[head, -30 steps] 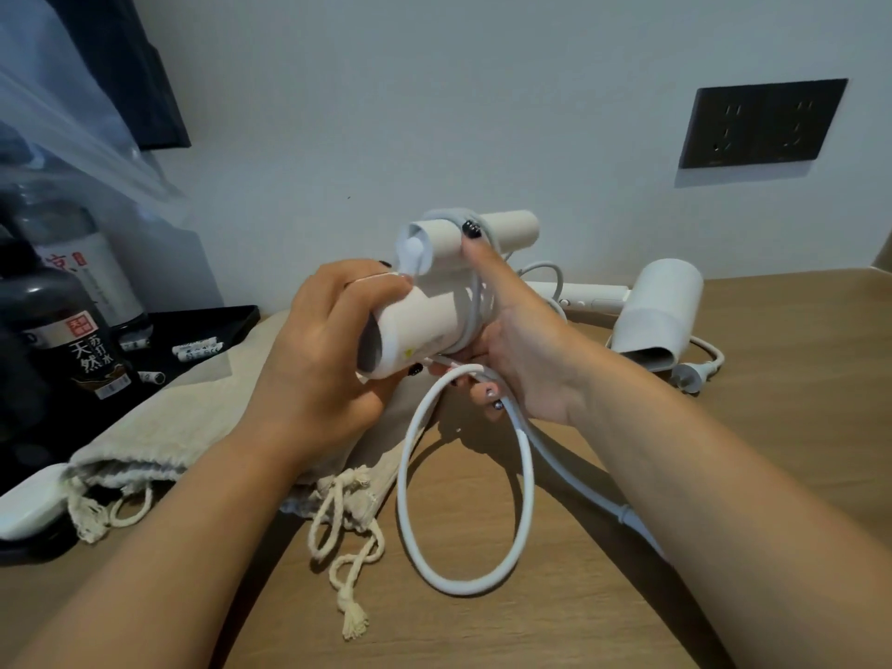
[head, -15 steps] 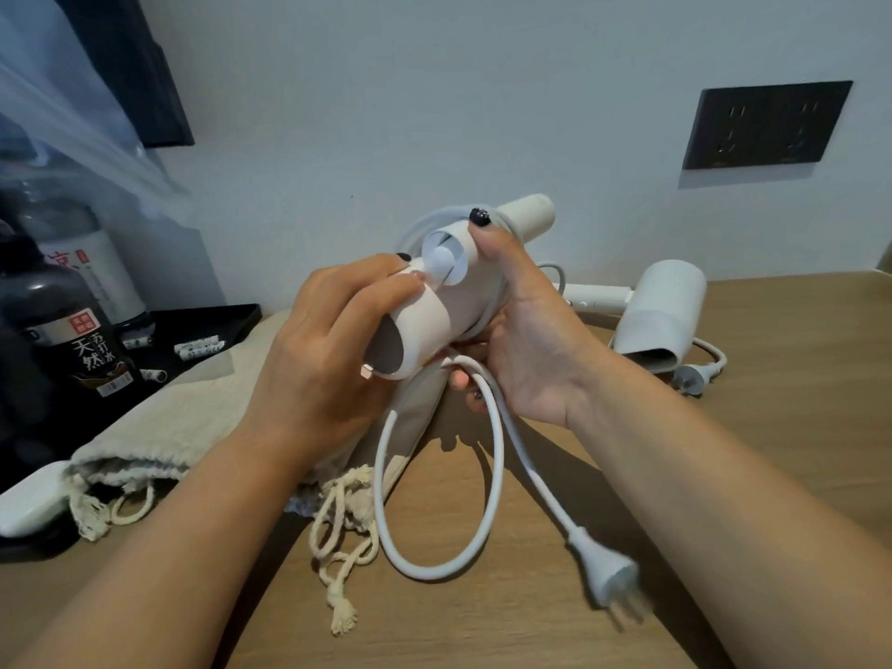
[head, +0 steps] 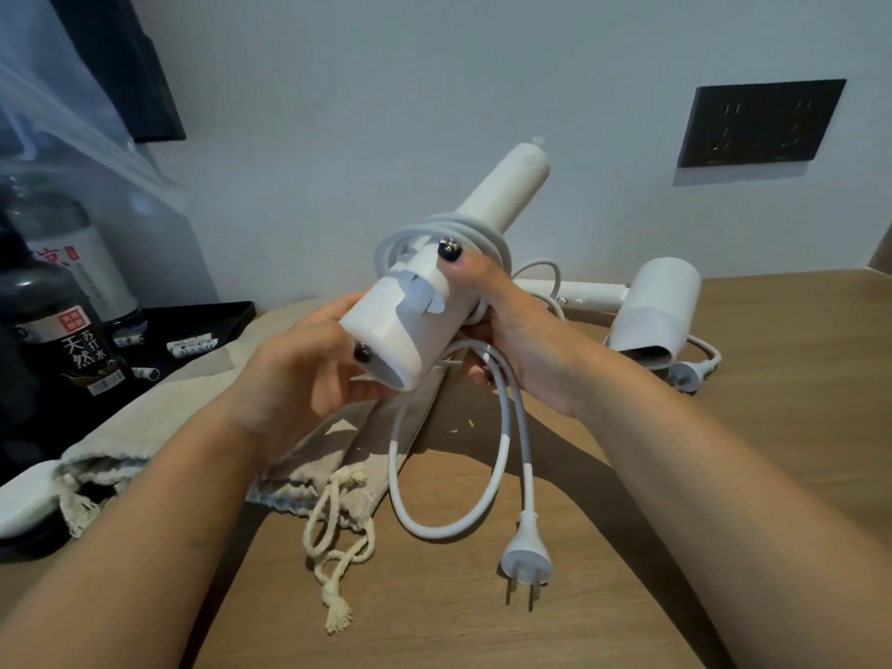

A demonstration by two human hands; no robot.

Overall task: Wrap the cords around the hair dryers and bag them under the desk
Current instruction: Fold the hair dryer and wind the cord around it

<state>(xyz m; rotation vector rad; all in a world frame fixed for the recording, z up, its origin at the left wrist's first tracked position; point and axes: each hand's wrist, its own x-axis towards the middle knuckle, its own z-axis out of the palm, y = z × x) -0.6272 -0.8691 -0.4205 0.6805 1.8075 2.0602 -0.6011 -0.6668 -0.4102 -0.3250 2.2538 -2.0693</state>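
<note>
Above the desk (head: 724, 475), both hands grip the hair dryer (head: 410, 330): left hand (head: 299, 379) curls round its barrel, right hand (head: 511, 330) pins the cord (head: 502, 456) coils.

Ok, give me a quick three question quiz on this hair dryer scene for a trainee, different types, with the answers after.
1. True or false: the second hair dryer is lying on the desk by the wall.
2. Multiple choice: the plug of the held hair dryer is A) in the wall socket, B) hanging loose over the desk, C) inside the drawstring bag.
3. Which hand has its thumb on the wound cord?

Key: 1 true. 2 B. 3 the right hand; the left hand holds the barrel.
</note>
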